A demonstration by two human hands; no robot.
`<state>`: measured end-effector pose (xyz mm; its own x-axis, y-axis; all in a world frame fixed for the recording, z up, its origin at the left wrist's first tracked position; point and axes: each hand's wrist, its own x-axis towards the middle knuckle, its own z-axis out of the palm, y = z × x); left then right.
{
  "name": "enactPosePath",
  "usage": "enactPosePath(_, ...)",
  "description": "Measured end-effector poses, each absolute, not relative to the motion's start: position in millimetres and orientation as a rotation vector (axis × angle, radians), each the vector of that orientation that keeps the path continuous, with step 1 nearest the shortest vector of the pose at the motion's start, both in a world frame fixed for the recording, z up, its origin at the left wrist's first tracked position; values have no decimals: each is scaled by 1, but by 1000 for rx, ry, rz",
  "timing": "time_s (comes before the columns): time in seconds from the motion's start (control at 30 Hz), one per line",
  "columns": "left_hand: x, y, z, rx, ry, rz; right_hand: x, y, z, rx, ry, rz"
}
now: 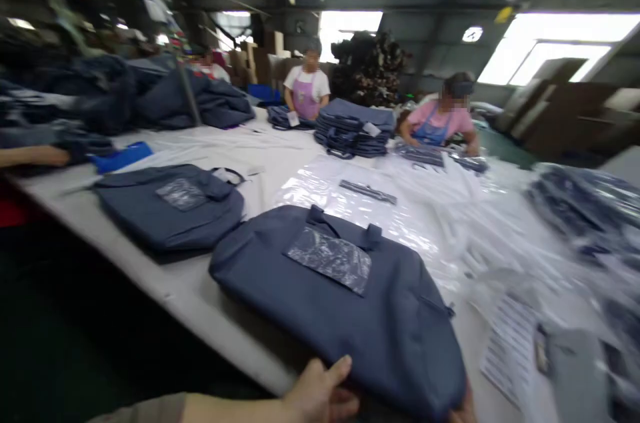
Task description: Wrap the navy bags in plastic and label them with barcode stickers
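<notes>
You had the dark navy fabric bag (pixel 340 323) lying flat on the white table (pixel 200 296), close to its near edge, with its short loop handles (pixel 373 234) and marbled clear pocket (pixel 330 259) facing up. Your left grip (pixel 320 393) sat at the bag's near rim with the thumb lifted, though I cannot tell whether it was clenched on the cloth. Your right grip (pixel 463 409) showed only at the bottom of the view, against the bag's right end, and its state was just as unclear. Placing your hands at opposite ends like that kept the bag square and its body smooth. A second navy bag (pixel 170 209) lay beside it, with a clear plastic sheet (pixel 350 193) spread behind. To the right lay a white printed sheet (pixel 510 349) — too blurred to read, like the tag (pixel 371 129) on the folded navy stack (pixel 353 129).
</notes>
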<state>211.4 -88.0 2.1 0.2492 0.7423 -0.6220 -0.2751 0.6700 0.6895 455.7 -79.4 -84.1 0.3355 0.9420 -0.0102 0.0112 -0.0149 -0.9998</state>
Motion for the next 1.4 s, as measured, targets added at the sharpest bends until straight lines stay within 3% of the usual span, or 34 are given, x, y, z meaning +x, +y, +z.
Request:
enactPosePath(0.07,200,-93,25,1143,1020,154,464,-96,-87,-1437,-784,847)
enactPosePath(0.1,199,-89,39,1482,945,61,463,-100,-86,-1468,-711,810)
enactPosePath(0.2,229,-68,74,2374,713,167,447,-99,-66,-1545,-608,758)
enactPosePath(0.33,293,-42,80,2867,605,40,432,-94,-33,-1501,-677,717)
enactPosePath(0.47,298,-15,85,2760,639,115,435,-103,-24,-1396,-662,915)
enactPosePath(0.63,273,9,98,2610,774,455,437,-112,-16,-1515,-729,588)
enactPosePath(0.73,268,9,95,2565,764,550,443,-100,-12,-1246,-463,961)
enactPosePath(0.83,266,7,91,2490,689,503,449,-81,-15,-1111,-323,1276)
enactPosePath(1.07,268,3,107,1990,596,157,436,-68,-3,-961,-499,1523)
enactPosePath(1.23,271,-5,117,1996,497,150,432,-68,18,-748,-605,1625)
enactPosePath(1.4,272,-1,120,2064,569,136,434,-59,21,-937,-694,1596)
